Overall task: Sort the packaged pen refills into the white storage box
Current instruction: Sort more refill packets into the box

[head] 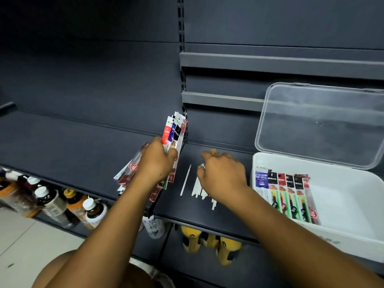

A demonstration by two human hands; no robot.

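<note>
Looking down from the head camera, I see my left hand [156, 161] clenched around a fanned bundle of packaged pen refills [174, 132], held upright above the dark shelf [83, 146]. My right hand [221, 173] hovers curled over a loose cluster of thin white sticks [197, 189] lying on the shelf; I cannot tell whether it grips any. Just to the right sits the white storage box [342, 196], its clear lid [320, 123] tilted open, with a row of refill packs [284, 194] laid along its left side.

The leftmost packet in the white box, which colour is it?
Blue and white, seen in the head view: the leftmost packet in the white box.
</note>
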